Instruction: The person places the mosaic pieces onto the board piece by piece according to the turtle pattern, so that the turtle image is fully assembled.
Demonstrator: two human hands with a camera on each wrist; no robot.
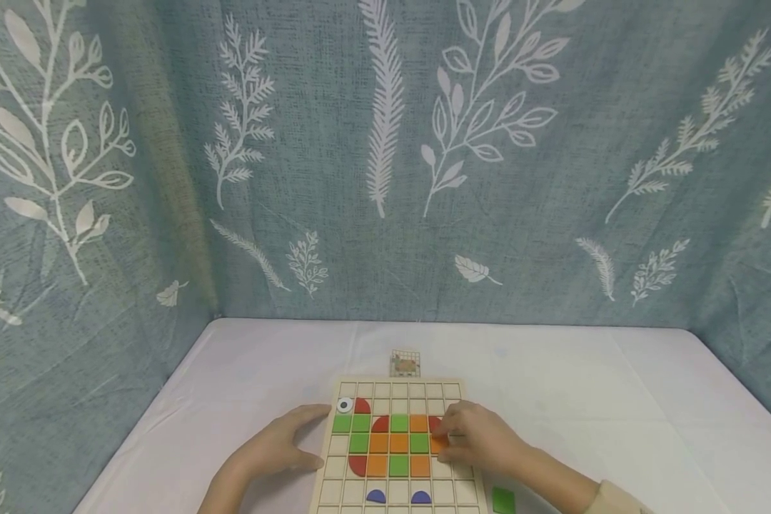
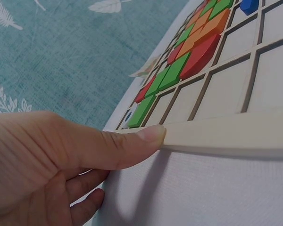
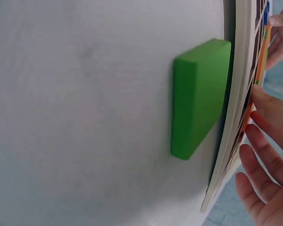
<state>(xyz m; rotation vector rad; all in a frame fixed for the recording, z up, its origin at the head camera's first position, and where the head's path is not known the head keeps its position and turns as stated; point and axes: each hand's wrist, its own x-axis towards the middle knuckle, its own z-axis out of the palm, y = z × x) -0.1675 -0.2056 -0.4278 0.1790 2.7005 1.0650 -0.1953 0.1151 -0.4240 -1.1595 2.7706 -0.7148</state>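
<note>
A wooden grid board [image 1: 334,467] carries orange, green and red tiles, two blue half-round tiles [image 1: 375,496] and a white eye disc [image 1: 345,405]. My left hand [image 1: 270,446] is at the board's left side, thumb and forefinger spread along it. In the left wrist view its thumb [image 2: 151,134] rests on the board's rim. Over the right part of the grid, my right hand [image 1: 478,437] pinches an orange square tile [image 1: 440,444] between thumb and fingertips, beside a red rounded tile [image 1: 435,424]. The fingers partly cover both tiles.
One loose green tile [image 1: 504,500] lies on the white cloth by the board's lower right edge. Behind the board is a small patterned card [image 1: 405,363]. A blue-green leaf-print curtain [image 1: 385,178] stands behind the table and along its sides.
</note>
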